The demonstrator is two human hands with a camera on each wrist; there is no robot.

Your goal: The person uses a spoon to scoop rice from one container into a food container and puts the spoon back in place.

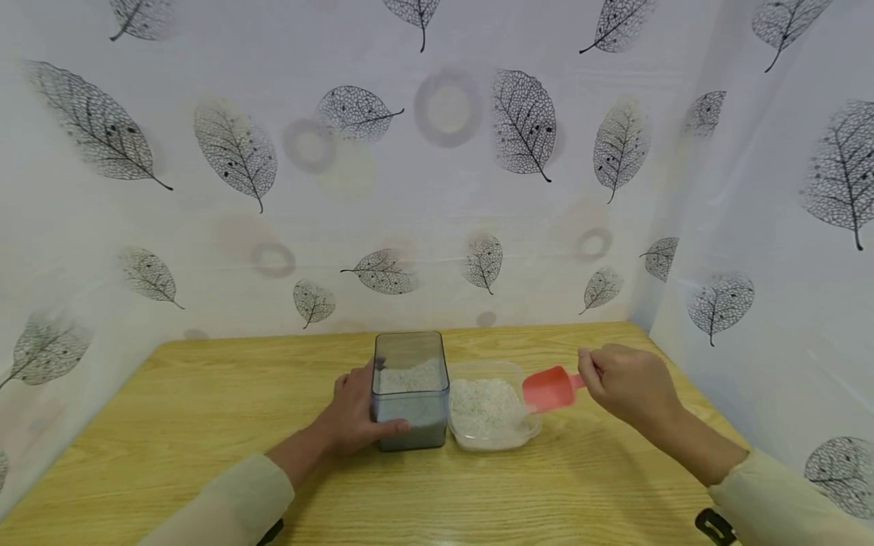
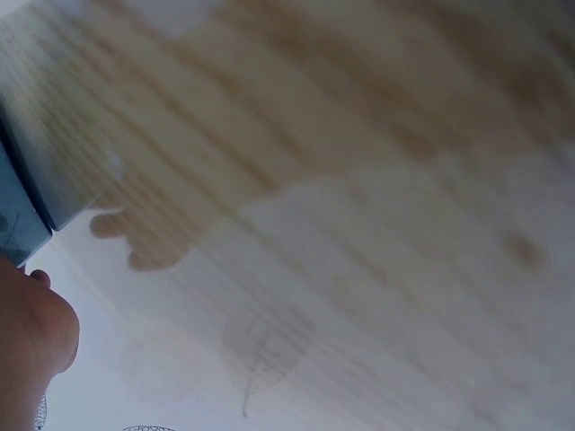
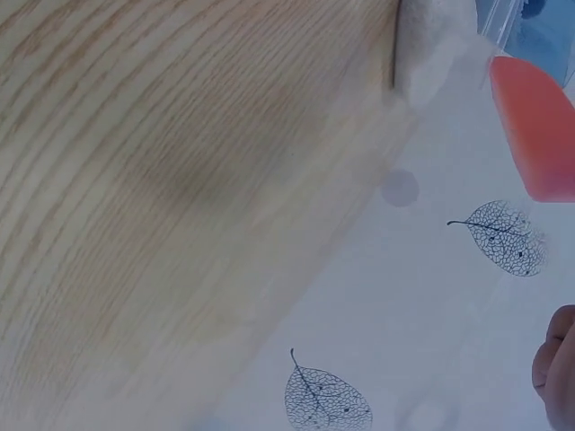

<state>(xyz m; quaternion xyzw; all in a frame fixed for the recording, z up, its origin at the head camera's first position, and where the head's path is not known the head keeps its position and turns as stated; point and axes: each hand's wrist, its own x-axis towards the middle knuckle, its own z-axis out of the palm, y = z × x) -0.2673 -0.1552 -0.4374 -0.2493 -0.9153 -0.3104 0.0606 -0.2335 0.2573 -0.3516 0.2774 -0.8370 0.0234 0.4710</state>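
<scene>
My left hand [image 1: 358, 413] holds a clear grey rectangular container [image 1: 412, 421] at its left side, thumb across the front and fingers toward the back. White grainy stuff [image 1: 410, 377] shows inside it. Right beside it stands a clear plastic tub [image 1: 492, 441], heaped with the same kind of pale grains [image 1: 485, 402]. In my right hand [image 1: 631, 383] is a pink-red scoop [image 1: 548, 388], gripped by its handle. The scoop's bowl overlaps the tub's right rim in the head view. The right wrist view catches part of the scoop [image 3: 536, 135] and a few fingers [image 3: 557, 368].
A wooden table [image 1: 478, 500] carries both containers. Behind it and along both sides hangs a white curtain [image 1: 437, 205] printed with dark leaves. Wood grain and curtain fill most of both wrist views.
</scene>
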